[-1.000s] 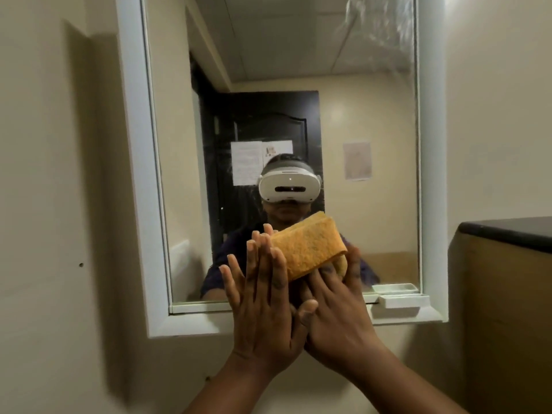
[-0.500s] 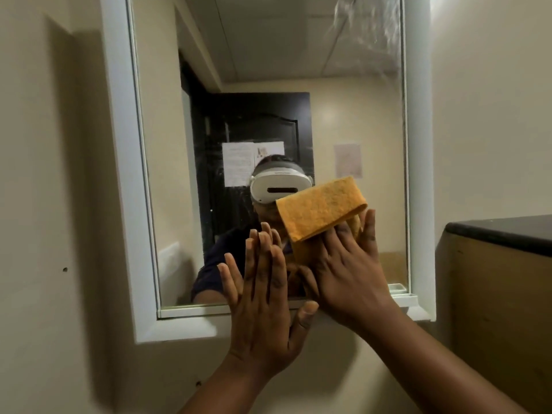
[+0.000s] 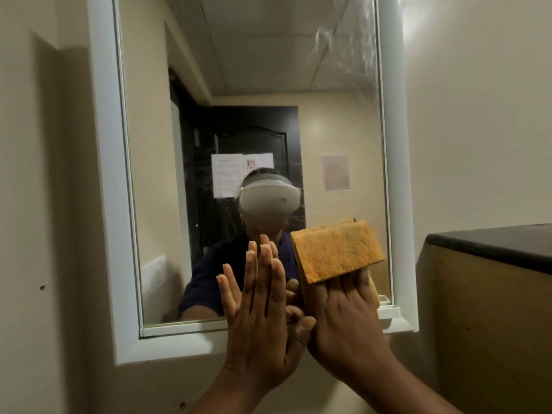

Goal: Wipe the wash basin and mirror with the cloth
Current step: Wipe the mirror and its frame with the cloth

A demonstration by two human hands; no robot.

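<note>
- Head view, looking at a wall mirror in a white frame, cream wall all around.
- Cloth: orange, folded into a thick pad, pressed against the glass in the lower right part of the mirror, close to the right side of the frame.
- Right hand: palm toward the mirror, fingers spread flat on the lower part of the cloth and pinning it to the glass; the upper part of the cloth sticks up above the fingertips.
- Left hand: open and flat, fingers straight and pointing up, holding nothing; it sits just left of the right hand, thumb touching or overlapping the right hand's edge. Cannot tell if the palm actually touches the glass.
- Both forearms come in from the bottom of the view.
- Smears: whitish streaks on the glass at the upper right corner.
- Reflection shows the person in a dark shirt wearing a white headset, a dark door behind with paper sheets on it, one more sheet on the far wall.
- Small white tray at the lower right corner of the frame, partly hidden by the right hand.
- Cabinet at the right: tan side, dark top, near the mirror frame.
- Wash basin is out of view.
</note>
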